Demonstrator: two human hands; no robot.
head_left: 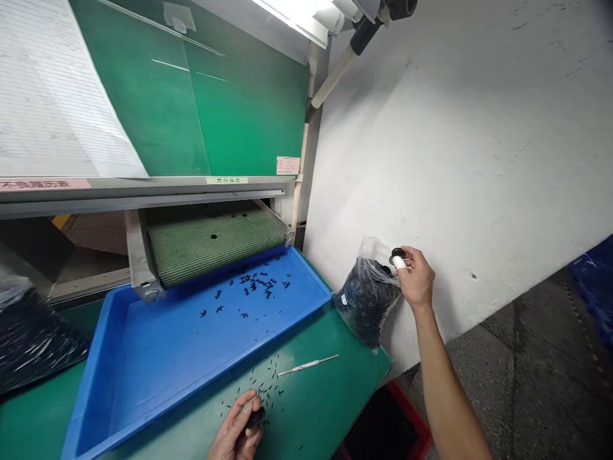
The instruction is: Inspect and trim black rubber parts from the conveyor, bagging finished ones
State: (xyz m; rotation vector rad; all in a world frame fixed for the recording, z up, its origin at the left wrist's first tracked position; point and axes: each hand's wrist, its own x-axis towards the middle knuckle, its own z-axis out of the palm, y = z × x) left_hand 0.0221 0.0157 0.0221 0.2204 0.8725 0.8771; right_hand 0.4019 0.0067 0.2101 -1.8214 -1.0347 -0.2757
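Observation:
My right hand is closed at the top of a clear plastic bag full of small black parts, which stands at the right end of the green table against the white wall. Its fingers pinch a small black and white piece at the bag's mouth. My left hand rests on the table near the front edge, fingers curled around a small black part. Several tiny black pieces lie scattered on the table just beyond it.
A blue tray sits under a green ribbed conveyor belt, with several black parts dropped on it. A thin white tool lies on the table. Another bag of black parts is at far left. A red bin stands below the table edge.

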